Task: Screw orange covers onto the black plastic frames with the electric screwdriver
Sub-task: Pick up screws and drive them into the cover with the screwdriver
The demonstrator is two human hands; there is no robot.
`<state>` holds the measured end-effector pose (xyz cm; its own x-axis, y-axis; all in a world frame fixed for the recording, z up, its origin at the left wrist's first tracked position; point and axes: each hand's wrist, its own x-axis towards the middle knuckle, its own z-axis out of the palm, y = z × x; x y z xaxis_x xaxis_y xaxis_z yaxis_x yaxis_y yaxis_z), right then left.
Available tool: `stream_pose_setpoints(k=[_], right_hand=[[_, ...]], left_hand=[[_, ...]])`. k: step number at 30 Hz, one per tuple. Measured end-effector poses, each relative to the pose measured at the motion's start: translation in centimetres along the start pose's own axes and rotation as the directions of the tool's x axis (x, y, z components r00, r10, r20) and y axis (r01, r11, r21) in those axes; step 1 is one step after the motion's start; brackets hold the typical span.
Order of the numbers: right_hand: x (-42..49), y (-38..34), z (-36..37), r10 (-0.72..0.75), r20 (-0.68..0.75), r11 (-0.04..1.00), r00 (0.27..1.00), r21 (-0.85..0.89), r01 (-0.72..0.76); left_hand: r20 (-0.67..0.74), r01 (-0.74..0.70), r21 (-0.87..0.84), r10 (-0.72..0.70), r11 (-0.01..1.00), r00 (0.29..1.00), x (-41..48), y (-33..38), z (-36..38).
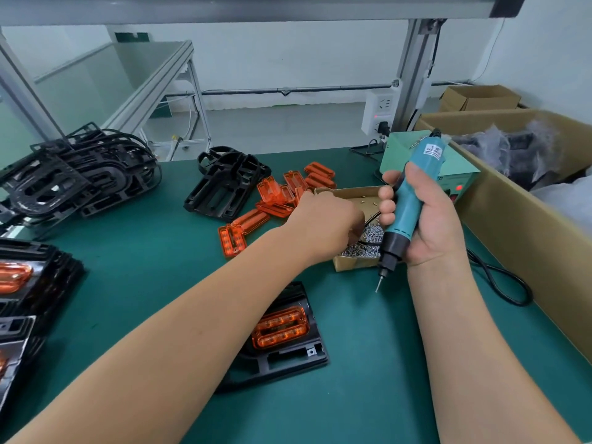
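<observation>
Head view: a person works at a bench; every place below is given from the screw box [350,263], a small open cardboard box.
Green mat [134,225]: lies under the screw box and all the parts.
Cardboard carton [525,225]: right of the screw box, open-topped, with bagged goods inside.
Bare black frames [80,174]: a loose pile well left of the screw box, toward the far edge.
Finished frames [35,280]: a stack far left of the screw box, orange covers showing on it.
Black plastic frame [288,360]: flat on the mat, nearer the person than the screw box, partly under the left forearm.
Leaning frame [224,187]: beyond and left of the screw box, next to the loose covers.
Power supply [455,169]: a pale green case just behind the screw box, a red light lit on its front.
Loose orange covers [275,195]: scattered just left of and behind the screw box.
Right hand [439,225]: raised over the screw box's right side, fingers wrapped tight round the electric screwdriver [408,206], bit pointing down, clear of the mat.
Left hand [323,221]: reaches into the screw box from its left; the fingers are hidden behind the knuckles, so I cannot tell whether they pinch anything.
Seated orange cover [281,330]: sits in the flat frame, on the near side of the screw box.
Screws [368,233]: a silver heap inside the screw box.
</observation>
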<state>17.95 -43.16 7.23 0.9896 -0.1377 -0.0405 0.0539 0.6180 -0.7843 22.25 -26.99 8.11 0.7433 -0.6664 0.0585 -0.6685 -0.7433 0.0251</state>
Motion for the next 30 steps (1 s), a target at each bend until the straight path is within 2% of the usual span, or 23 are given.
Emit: stream_pose_setpoints(k=[4,12,16,18,20,21,22,23,24,25,26,27,28,30], right_hand=[[0.0,0.1,0.0,0.002,0.014,1.0,1.0,-0.01,-0.002],[0.0,0.2,0.2,0.0,0.025,0.999,1.0,-0.038,0.001],[0.0,0.2,0.2,-0.007,0.034,0.999,0.999,-0.033,0.008],[0.0,0.2,0.2,-0.013,0.03,0.999,0.999,-0.037,0.014],[0.0,0.3,0.4,-0.02,0.023,0.999,1.0,-0.043,0.021],[0.0,0.3,0.5,-0.025,0.018,0.999,1.0,-0.045,0.026],[-0.1,0.5,0.7,-0.03,0.014,0.999,0.999,-0.041,0.03],[-0.1,0.6,1.0,-0.036,0.012,0.999,0.999,-0.029,0.036],[-0.2,0.8,1.3,-0.042,0.011,0.999,0.999,-0.009,0.042],[-0.3,1.1,1.6,-0.05,0.013,0.999,0.999,0.016,0.05],[-0.4,1.4,2.0,-0.058,0.019,0.997,0.998,0.046,0.057],[-0.6,1.8,2.5,-0.066,0.029,0.995,0.997,0.075,0.064],[-0.7,2.1,2.9,-0.075,0.039,0.992,0.996,0.106,0.071],[-1.2,3.1,3.8,-0.09,0.056,0.984,0.994,0.16,0.08]], left_hand=[[-0.023,-0.016,-0.118,0.014,0.993,1.0,-0.5,-0.3,0.2],[-0.114,-0.041,-0.06,0.034,0.997,0.993,-0.2,-0.8,1.1],[-0.115,-0.01,-0.137,-0.006,0.99,0.993,-0.7,-0.8,0.7],[-0.088,0.036,-0.293,-0.064,0.955,0.994,-1.4,-0.8,0.1],[-0.081,0.075,-0.576,-0.149,0.814,0.985,-2.7,-0.9,-0.8],[-0.077,0.082,-0.711,-0.193,0.699,0.978,-3.6,-1.2,-1.4],[-0.056,0.085,-0.837,-0.239,0.541,0.969,-4.7,-1.5,-1.8],[-0.004,0.09,-0.94,-0.274,0.328,0.962,-5.9,-2.1,-2.2],[0.072,0.091,-0.994,-0.276,0.058,0.959,-7.2,-2.8,-2.5],[0.141,0.093,-0.975,-0.244,-0.2,0.959,-8.5,-3.5,-2.6],[0.195,0.102,-0.918,-0.212,-0.383,0.958,-9.8,-4.3,-2.6],[0.236,0.119,-0.863,-0.182,-0.491,0.955,-11.1,-5.1,-2.5],[0.265,0.137,-0.824,-0.161,-0.55,0.951,-12.2,-5.7,-2.3],[0.306,0.17,-0.803,-0.15,-0.572,0.94,-13.8,-6.6,-1.5]])
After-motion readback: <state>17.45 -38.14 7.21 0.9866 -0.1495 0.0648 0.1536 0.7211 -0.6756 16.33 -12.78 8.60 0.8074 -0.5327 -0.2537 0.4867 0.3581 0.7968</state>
